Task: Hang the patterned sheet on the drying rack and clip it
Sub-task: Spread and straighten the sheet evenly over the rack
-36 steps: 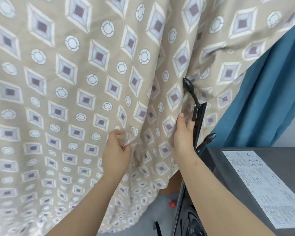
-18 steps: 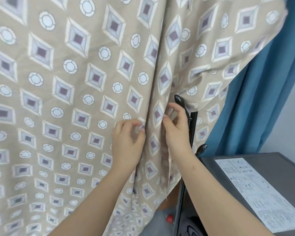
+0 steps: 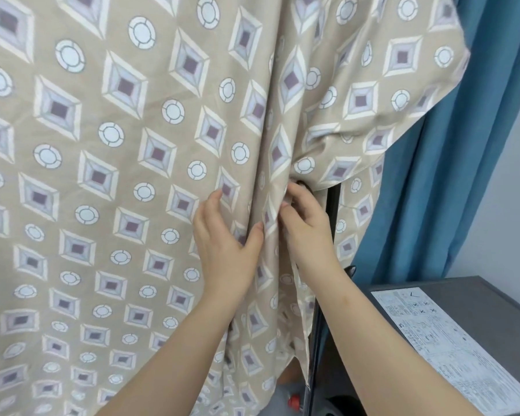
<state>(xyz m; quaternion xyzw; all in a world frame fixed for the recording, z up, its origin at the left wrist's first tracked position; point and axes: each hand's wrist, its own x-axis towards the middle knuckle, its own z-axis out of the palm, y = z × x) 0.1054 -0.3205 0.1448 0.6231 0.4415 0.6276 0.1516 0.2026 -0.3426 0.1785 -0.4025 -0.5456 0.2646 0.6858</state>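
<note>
The beige patterned sheet (image 3: 126, 163), printed with diamonds and circles, hangs in front of me and fills most of the view. The rack's top is out of sight; only a black upright post (image 3: 332, 217) shows behind the sheet's right edge. My left hand (image 3: 225, 244) lies against the cloth with fingers spread, its thumb pressing a vertical fold. My right hand (image 3: 305, 229) pinches the sheet's edge fold right beside the post, where a black knob is nearly covered by cloth. No clip is visible.
A blue curtain (image 3: 451, 175) hangs at the right. Below it stands a dark grey appliance (image 3: 493, 298) with a white label sheet (image 3: 445, 343) on top. A small red object (image 3: 293, 400) lies on the floor under the sheet's hem.
Both hands have risen along the sheet and come together at the fold by the post. The right hand now pinches the cloth, and the sheet has slid over the black knob.
</note>
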